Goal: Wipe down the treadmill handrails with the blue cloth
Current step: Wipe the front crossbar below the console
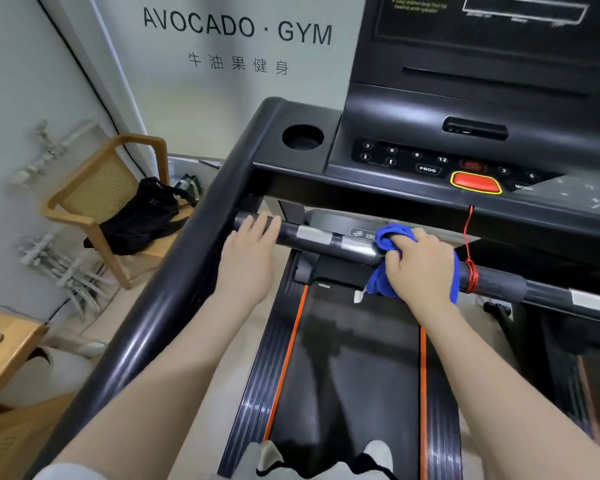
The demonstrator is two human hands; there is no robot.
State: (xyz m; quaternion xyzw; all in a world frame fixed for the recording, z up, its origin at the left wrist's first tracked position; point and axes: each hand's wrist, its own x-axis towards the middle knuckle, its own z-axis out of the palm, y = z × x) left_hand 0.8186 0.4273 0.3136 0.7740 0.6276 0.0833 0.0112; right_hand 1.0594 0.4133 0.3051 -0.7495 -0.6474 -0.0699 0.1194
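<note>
While the left hand (pixel 248 252) rests flat on the front handrail (pixel 312 237), fingers toward 12 o'clock, the right hand (pixel 420 268), at its 3 o'clock, presses the bunched blue cloth (pixel 387 237) around the same bar.

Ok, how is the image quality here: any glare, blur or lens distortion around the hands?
Head view: even indoor light, hands sharp. The right hand and blue cloth read clearly on the front handrail; long glare streaks run down the left side rail. Wide-angle bending curves the rails and wall edges; the console text at top is soft.
</note>
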